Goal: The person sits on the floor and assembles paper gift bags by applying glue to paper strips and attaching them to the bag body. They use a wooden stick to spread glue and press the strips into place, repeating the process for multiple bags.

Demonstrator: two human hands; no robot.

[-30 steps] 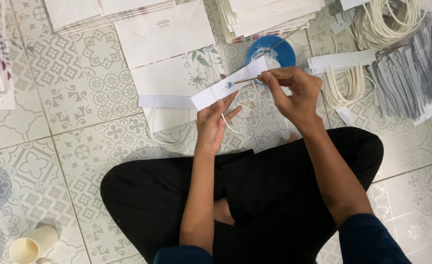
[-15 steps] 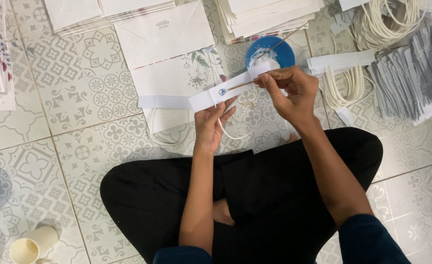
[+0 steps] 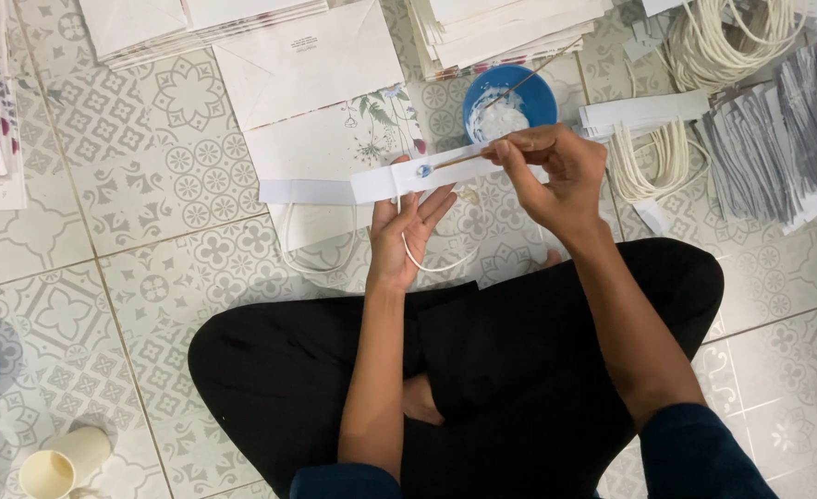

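I see the left hand (image 3: 399,236) palm-up under a white paper strip (image 3: 418,176), its fingers spread apart and supporting the strip from below. A white cord loop (image 3: 432,263) hangs from the strip beside this hand. My right hand (image 3: 556,176) has its grip clamped on a thin brush (image 3: 459,159), whose tip touches the strip at a small bluish dab. The strip is held above the patterned tile floor (image 3: 150,176), just in front of a blue bowl (image 3: 510,97) holding white paste. Paper bags (image 3: 325,92) lie flat beyond the strip.
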